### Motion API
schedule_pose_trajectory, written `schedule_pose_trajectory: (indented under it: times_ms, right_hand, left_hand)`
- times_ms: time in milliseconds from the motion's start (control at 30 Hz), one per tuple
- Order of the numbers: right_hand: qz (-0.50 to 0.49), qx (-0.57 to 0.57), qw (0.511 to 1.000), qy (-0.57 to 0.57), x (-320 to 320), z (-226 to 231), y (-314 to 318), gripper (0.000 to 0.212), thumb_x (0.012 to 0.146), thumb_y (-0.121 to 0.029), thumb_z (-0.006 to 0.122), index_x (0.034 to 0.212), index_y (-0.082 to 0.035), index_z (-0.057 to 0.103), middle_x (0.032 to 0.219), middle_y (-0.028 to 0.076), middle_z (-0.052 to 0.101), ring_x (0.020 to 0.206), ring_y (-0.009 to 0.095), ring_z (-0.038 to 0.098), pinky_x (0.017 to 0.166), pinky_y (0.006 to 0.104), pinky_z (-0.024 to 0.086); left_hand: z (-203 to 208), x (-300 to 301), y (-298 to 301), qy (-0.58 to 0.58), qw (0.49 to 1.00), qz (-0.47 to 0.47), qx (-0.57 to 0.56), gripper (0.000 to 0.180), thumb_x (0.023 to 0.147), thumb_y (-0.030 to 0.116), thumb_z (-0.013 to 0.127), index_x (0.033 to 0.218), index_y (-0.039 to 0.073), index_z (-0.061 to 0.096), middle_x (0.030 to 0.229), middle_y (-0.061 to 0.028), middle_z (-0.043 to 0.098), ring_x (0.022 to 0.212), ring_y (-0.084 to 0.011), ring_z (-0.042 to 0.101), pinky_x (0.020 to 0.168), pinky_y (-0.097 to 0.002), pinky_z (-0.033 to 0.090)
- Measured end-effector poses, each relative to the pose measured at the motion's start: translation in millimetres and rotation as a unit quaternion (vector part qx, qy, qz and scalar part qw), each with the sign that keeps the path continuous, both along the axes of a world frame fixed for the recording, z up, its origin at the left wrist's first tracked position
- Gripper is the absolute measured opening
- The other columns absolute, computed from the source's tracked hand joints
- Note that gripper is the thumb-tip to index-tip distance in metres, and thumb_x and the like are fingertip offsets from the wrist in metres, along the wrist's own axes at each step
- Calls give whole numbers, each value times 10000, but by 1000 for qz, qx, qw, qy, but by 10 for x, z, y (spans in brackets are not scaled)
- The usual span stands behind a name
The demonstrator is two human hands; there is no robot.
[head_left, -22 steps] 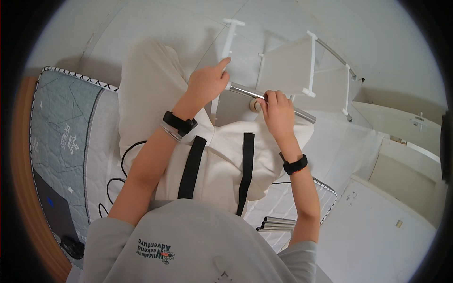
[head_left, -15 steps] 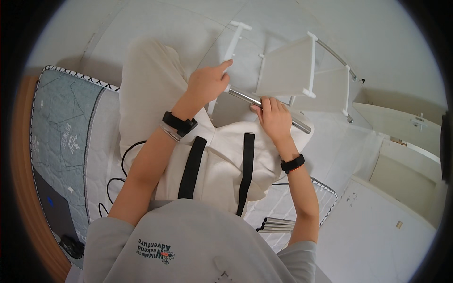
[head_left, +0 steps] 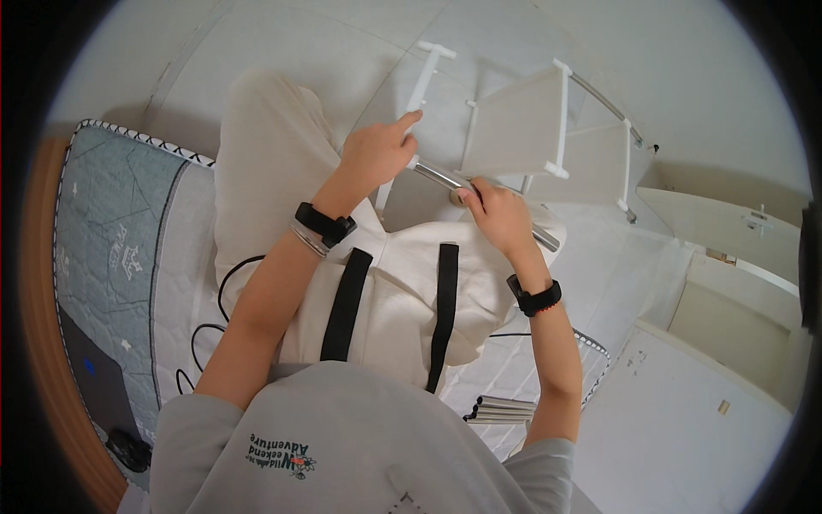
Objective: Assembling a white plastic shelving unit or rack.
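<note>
soft, bright light glints on the metal tube (head_left: pixel 441 176); edges bend darkly.

Tube (head_left: pixel 438 175): smooth, glossy metal
White bar (head_left: pixel 424 80): smooth, plastic-looking, low sheen
Shelf panel (head_left: pixel 516 124): matt, seemingly cloth
Trousers (head_left: pixel 270 154): matt cloth
Strap (head_left: pixel 347 304): matt black webbing
Shirt (head_left: pixel 368 428): matt cloth
Quilted mat (head_left: pixel 111 201): stitched cloth
Bed edge (head_left: pixel 38 257): smooth, wood-like

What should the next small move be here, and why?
Probably a gentle push of the metal tube toward the white bar, since the tube's left end meets the bar beside the left hand, which grips the bar, while the right hand holds the tube farther along. How deep it sits is hidden.
</note>
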State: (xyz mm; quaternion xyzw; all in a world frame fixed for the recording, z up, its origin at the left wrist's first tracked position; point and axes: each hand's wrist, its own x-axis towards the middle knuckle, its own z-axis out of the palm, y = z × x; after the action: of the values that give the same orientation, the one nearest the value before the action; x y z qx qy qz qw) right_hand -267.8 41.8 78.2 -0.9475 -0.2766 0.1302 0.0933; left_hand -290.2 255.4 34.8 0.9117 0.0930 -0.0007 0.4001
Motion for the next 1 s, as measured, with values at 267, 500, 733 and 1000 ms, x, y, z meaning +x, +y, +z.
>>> schedule_pose_trajectory:
  times_ms: [267,500,733,1000]
  right_hand:
    - [-41,-2,999,16,28,87,-17,285,788,-332,592,775,-55,526,669,102,580,651,296,581,584,404,430]
    - [30,-57,932,-357,264,-107,-514,230,613,-148,690,685,-98,477,604,40,469,615,227,507,567,346,366]
    - [-8,-53,974,-219,225,-211,-704,199,639,-189,666,648,-73,505,584,64,553,535,263,548,507,359,409]
    - [-54,-108,984,-129,187,-62,-661,182,678,-239,625,669,-66,573,597,103,596,565,285,588,527,388,456]
  left_hand:
    - [-20,-4,-49,5,1000,-11,2,402,829,232,450,1229,232,491,575,-110,546,571,-289,551,584,-386,443]
    - [-119,10,131,-10,999,44,-3,384,815,221,446,1188,172,520,611,-103,577,617,-280,577,598,-399,455]
    - [-34,-15,56,-1,999,-8,-31,404,839,245,444,1242,233,476,549,-101,524,541,-265,531,562,-376,424]
    - [1,13,-41,-2,1000,-10,-5,380,821,213,437,1189,178,522,542,-77,552,506,-256,544,531,-373,443]
